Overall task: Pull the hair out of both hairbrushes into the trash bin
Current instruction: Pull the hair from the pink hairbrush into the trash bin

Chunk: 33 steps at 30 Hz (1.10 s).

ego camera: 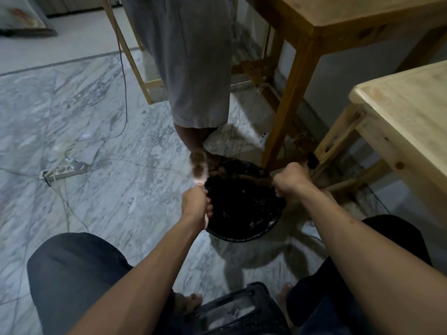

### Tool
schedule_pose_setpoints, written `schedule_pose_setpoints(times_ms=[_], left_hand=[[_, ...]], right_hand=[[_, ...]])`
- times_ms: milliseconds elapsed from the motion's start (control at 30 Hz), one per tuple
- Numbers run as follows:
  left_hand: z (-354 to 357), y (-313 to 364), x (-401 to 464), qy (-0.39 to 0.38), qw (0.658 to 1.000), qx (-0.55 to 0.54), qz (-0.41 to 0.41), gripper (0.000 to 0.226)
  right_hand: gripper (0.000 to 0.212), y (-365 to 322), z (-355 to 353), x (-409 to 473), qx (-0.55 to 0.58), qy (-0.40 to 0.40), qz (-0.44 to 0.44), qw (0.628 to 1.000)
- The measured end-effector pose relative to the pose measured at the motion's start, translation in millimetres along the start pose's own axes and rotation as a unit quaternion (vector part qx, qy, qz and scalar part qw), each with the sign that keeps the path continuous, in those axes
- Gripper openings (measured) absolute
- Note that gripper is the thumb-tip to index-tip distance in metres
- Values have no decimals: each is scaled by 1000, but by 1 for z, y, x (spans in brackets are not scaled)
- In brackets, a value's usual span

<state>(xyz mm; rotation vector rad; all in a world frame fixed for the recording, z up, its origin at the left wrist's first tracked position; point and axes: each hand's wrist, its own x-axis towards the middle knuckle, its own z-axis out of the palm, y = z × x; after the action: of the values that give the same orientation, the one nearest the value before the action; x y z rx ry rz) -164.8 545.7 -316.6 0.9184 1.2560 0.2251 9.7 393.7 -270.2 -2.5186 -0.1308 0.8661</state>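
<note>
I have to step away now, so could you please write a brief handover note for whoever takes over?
Left hand: shut on the handle of a pink hairbrush, head up at the trash bin's left rim.
Right hand: fisted over the bin's far rim, apparently pulling brown hair strands from the brush.
Done: cannot tell.
Left: finish this brush; second hairbrush not in view.

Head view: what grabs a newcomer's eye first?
Centre frame, a round bin lined with a black plastic bag sits on the marble floor. The left hand holds a pale pink hairbrush clogged with brown hair at its left rim; the right hand is fisted over the right rim. Behind the bin, a bystander's grey-clad leg.
</note>
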Motion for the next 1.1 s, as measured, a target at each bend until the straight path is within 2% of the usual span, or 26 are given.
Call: schedule_pose_setpoints(times_ms=[67,100,167,233,300,367,433,500,567,667,800,900,1033,1100], left_hand=[[9,-3,-7,-15,999,41,25,29],[13,-3,-10,-22,997,58,36,29],[17,0,-17,-39,992,93,69,27],[19,5,-22,-53,983,135,112,29],[19,10,-26,-62,973,170,141,31],[19,13,-27,-70,969,182,154,31],[18,16,-26,-67,970,175,153,31],[16,19,-22,-50,976,157,141,31],[10,24,-18,-30,985,129,112,31],[1,28,-9,-5,986,131,106,35],[-9,26,9,65,980,144,122,44],[-14,34,9,96,981,120,120,40],[-15,38,9,93,979,130,127,40],[-13,34,0,65,966,195,156,42]], right_hand=[[16,-5,5,-1,-25,-60,-20,998],[23,-9,5,-2,-52,-86,-39,994],[50,-18,6,-6,-79,-138,-74,985],[72,-26,11,-9,-16,-157,-97,983],[80,-30,23,-9,100,-170,-110,974],[74,-33,36,-7,178,-189,-132,957],[45,-37,46,-6,216,-183,-160,946],[13,-40,51,-7,249,-141,-157,945],[15,-37,50,-3,259,-106,-142,950],[21,-28,40,3,193,-64,-110,973],[21,-24,26,6,139,-43,-94,985],[22,-21,25,10,100,-42,-80,991],[17,-11,35,17,80,-17,-66,994],[18,-10,38,14,68,-48,-68,994]])
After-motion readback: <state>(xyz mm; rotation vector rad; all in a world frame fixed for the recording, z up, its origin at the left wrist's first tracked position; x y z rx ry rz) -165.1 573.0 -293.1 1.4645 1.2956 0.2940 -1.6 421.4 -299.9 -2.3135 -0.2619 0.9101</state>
